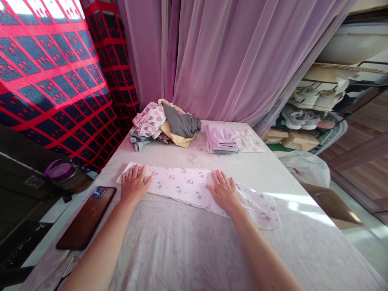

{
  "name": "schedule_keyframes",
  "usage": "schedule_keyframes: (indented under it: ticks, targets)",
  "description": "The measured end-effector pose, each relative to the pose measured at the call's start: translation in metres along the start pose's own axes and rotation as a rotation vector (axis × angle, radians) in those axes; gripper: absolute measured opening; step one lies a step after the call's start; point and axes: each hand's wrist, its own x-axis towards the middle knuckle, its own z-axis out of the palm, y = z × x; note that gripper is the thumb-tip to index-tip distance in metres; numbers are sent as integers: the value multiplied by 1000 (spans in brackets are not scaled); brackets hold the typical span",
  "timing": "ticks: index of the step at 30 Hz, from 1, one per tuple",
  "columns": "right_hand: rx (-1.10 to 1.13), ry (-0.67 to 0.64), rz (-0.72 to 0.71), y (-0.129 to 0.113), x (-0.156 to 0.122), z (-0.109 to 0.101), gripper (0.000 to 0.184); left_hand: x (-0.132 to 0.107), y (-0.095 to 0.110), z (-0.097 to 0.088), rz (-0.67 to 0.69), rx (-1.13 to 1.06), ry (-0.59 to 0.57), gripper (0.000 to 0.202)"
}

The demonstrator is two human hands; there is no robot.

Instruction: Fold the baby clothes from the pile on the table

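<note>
The left hand [133, 185] and right hand [222, 190] rest flat, fingers spread and released, grasping nothing, on a white Hello Kitty-print cloth [184, 186]; it lies in a long strip across a lilac-patterned cover [182, 246].

Pale sheet-covered table [182, 250] — clothes heap [160, 125], folded lilac garments [221, 139], printed white cloth [184, 190], phone [86, 218]

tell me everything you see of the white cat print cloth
The white cotton-looking cloth is a long, flat strip printed with small pink cat heads. It lies crosswise on a pale pink patterned sheet, its right end slightly rumpled, with the left hand and right hand resting flat on it.
</note>
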Motion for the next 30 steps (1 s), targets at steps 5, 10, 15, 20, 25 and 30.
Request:
schedule_keyframes:
  ticks: [5,10,15,20,25,30]
  targets:
    - [14,34,30,4,-4,0,60,-1,-3,3,-14,10,38,65]
    - [7,135,5,11,-32,2,55,0,-3,1,5,4,30,64]
    - [14,113,30,45,-67,5,52,5,-5,-3,-22,-8,1,66]
    - [113,237,111,83,-79,-4,44,3,13,-10,-96,-14,-26,60]
    - [106,352,295,102,-64,-21,37,-40,91,-15,309,-157,-9,49]
    - [152,194,317,101,-44,-31,32,-85,159,-12,852,-336,-143,48]
